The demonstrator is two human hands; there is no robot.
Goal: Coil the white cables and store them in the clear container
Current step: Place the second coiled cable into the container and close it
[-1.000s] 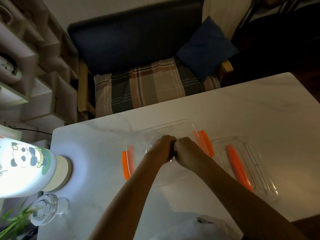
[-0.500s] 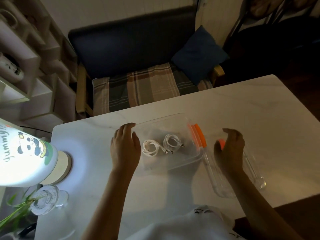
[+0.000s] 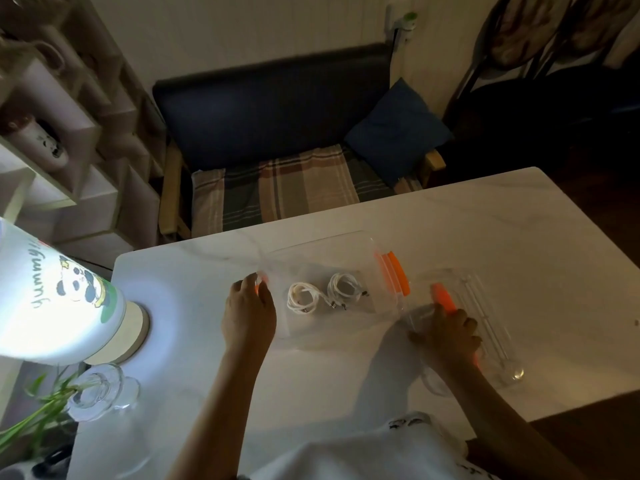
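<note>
Two coiled white cables lie side by side inside the clear container: one coil on the left, the other on the right. The container has orange clasps, one visible on its right end. My left hand rests against the container's left end, fingers over the left orange clasp. To the right lies the clear lid with an orange clasp. My right hand grips the lid's near left edge.
The white marble table carries a lit panda-print lamp at the left and a glass vase with green stems near the front left. A dark bench with a plaid cushion stands beyond the table; shelves stand at the left.
My hands parted from the middle of the container, uncovering the two coils. The left hand went to the container's left end; the right hand moved onto the lid and closed on its edge.
</note>
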